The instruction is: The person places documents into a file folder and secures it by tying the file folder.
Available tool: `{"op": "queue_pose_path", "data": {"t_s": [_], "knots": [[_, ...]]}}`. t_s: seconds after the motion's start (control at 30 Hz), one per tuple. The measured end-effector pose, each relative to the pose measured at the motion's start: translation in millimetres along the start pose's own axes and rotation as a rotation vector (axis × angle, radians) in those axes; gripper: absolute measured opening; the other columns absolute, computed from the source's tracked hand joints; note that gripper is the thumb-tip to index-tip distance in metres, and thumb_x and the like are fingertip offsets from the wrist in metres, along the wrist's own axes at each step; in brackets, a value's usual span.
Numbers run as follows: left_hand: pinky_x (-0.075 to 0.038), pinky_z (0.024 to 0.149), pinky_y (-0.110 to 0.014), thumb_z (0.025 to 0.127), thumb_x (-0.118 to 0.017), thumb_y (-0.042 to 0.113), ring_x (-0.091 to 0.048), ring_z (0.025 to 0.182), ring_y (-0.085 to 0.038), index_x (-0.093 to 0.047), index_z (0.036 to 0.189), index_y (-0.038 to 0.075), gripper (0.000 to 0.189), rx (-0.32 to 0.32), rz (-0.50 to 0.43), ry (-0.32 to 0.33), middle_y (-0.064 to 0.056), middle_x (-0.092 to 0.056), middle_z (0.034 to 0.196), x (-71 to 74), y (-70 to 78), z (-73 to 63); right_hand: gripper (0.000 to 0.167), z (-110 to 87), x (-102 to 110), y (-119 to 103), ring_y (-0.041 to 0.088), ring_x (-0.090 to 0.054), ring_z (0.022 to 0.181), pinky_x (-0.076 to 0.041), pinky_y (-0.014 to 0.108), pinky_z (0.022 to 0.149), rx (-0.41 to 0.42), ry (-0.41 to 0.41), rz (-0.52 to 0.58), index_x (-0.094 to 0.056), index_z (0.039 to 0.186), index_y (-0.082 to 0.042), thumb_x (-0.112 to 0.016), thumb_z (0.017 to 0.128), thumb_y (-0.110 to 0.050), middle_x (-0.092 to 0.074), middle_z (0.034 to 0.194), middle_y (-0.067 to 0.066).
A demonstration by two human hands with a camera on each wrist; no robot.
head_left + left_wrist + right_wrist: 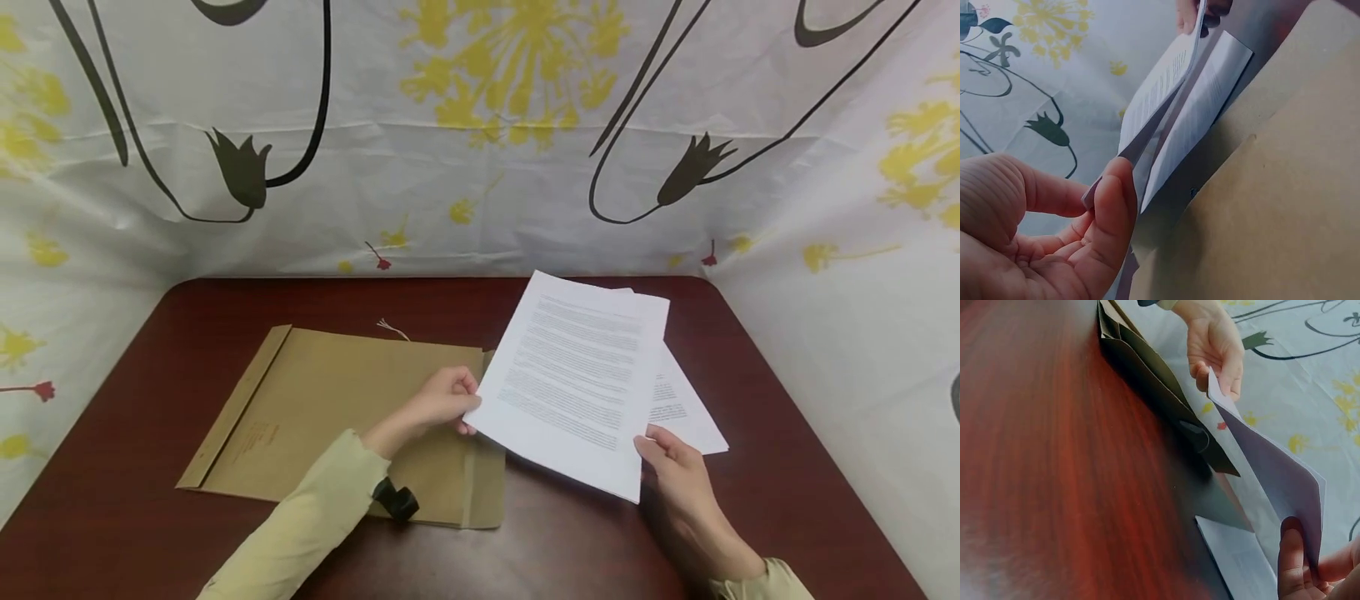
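Observation:
Both hands hold a small stack of printed paper sheets (570, 375) raised over the table. At its near left corner, my left hand (446, 400) pinches the paper between thumb and fingers; the left wrist view shows this pinch (1079, 225) up close. My right hand (678, 471) grips the near right corner, thumb on top and fingers beneath. More printed sheets (693, 417) lie on the table under the raised stack, partly covered by it in the head view. A brown paper document envelope (352, 400) lies flat beneath my left forearm.
The dark red-brown table (570, 558) carries everything. White strings (393, 329) stick out past the envelope's far edge. A black strap piece (396, 500) is on the left wrist. Patterned white cloth (465, 167) hangs behind the table and along both sides.

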State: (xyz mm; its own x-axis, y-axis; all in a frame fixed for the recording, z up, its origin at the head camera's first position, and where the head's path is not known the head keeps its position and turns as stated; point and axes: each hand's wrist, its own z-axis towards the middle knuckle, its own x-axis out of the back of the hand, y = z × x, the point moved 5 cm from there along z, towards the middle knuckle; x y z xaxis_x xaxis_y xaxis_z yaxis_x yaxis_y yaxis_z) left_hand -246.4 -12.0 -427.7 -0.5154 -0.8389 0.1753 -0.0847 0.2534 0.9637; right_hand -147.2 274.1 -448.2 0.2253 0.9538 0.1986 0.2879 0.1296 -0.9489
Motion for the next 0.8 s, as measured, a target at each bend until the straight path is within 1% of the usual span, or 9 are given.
{"op": "queue_pose_path", "data": {"t_s": [0.1,0.23,0.33,0.5,0.6,0.8], "knots": [[-0.050,0.048,-0.026,0.085,-0.053,-0.004,-0.060,0.050,-0.015,-0.048,0.086,-0.006,0.006,-0.002,-0.001,-0.005,-0.012,-0.057,0.067,6.9,-2.4,-9.1,0.035,4.7,-7.2,-4.5,0.007,-0.062,0.079,-0.052,0.025,0.067,0.030,-0.012,-0.002,-0.046,0.124,0.014,-0.046,0.097,-0.009,-0.067,0.090,-0.004],[-0.052,0.050,-0.028,0.086,-0.053,-0.005,-0.061,0.051,-0.015,-0.047,0.086,-0.006,0.006,-0.016,-0.007,-0.030,-0.012,-0.057,0.065,14.2,-5.1,-22.6,0.033,10.0,-15.5,-9.4,0.006,-0.061,0.081,-0.051,0.024,0.069,0.046,-0.013,-0.034,-0.050,0.122,0.013,-0.047,0.097,-0.009,-0.066,0.093,-0.001],[-0.053,0.051,-0.028,0.086,-0.052,-0.005,-0.061,0.052,-0.015,-0.046,0.086,-0.006,0.006,-0.029,-0.023,-0.054,-0.011,-0.058,0.065,18.5,-7.2,-33.0,0.033,12.5,-21.1,-12.1,0.006,-0.061,0.081,-0.050,0.024,0.068,0.041,-0.022,-0.054,-0.051,0.122,0.012,-0.047,0.097,-0.010,-0.066,0.096,0.002],[-0.052,0.051,-0.027,0.087,-0.052,-0.005,-0.061,0.053,-0.015,-0.045,0.086,-0.006,0.007,-0.043,-0.047,-0.065,-0.010,-0.059,0.065,24.3,-12.5,-47.4,0.033,14.2,-31.1,-14.2,0.010,-0.063,0.077,-0.052,0.026,0.065,0.016,-0.054,-0.035,-0.051,0.123,0.010,-0.047,0.097,-0.011,-0.067,0.095,0.006],[-0.052,0.052,-0.028,0.087,-0.052,-0.004,-0.061,0.053,-0.016,-0.045,0.086,-0.006,0.008,-0.038,-0.049,-0.059,-0.010,-0.059,0.065,27.7,-16.4,-54.5,0.032,14.1,-37.0,-15.1,0.011,-0.064,0.075,-0.052,0.026,0.064,0.015,-0.070,-0.024,-0.051,0.122,0.010,-0.048,0.097,-0.009,-0.067,0.095,0.007],[-0.052,0.052,-0.028,0.087,-0.053,-0.004,-0.062,0.053,-0.017,-0.045,0.085,-0.005,0.008,-0.008,-0.055,-0.056,-0.009,-0.059,0.064,33.6,-23.5,-67.1,0.030,15.3,-47.8,-18.2,0.013,-0.064,0.075,-0.052,0.027,0.062,0.051,-0.099,-0.039,-0.054,0.120,0.009,-0.050,0.096,-0.008,-0.067,0.098,0.011]]}}
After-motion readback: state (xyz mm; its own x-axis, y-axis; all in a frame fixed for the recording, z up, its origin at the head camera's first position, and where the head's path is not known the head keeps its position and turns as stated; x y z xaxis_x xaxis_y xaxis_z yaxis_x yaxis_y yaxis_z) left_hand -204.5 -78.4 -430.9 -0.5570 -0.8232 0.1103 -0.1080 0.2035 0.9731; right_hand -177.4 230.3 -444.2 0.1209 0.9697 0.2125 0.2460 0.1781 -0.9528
